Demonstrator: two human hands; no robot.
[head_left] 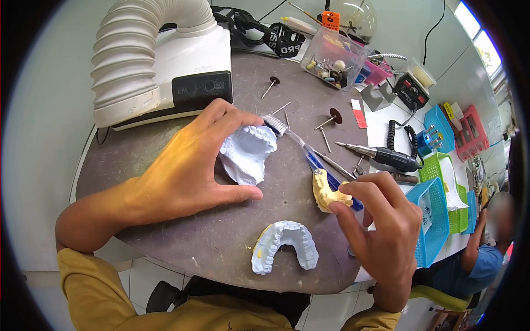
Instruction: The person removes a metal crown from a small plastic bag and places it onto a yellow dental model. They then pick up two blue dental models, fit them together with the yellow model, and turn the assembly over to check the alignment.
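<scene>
My left hand (182,157) curves around a pale blue dental cast (248,157), thumb and fingers spread on opposite sides of it. The thumb tip lies just below the cast, and the index fingertip reaches above its row of teeth, near a toothbrush's bristles (276,124). On the right, my right hand (381,226) pinches a smaller yellow dental cast (327,193) between thumb and index finger. That cast lies over the toothbrush's blue handle (334,182). Another pale blue arch-shaped cast (284,245), yellow along its left edge, rests on the table's near side.
A white machine (193,55) with a ribbed hose (124,60) stands at the back left. Disc burs (335,116) and a rotary handpiece (386,156) lie right of centre. Beyond are a clear bin (334,58) and blue basket (433,220). A person (480,254) sits at far right.
</scene>
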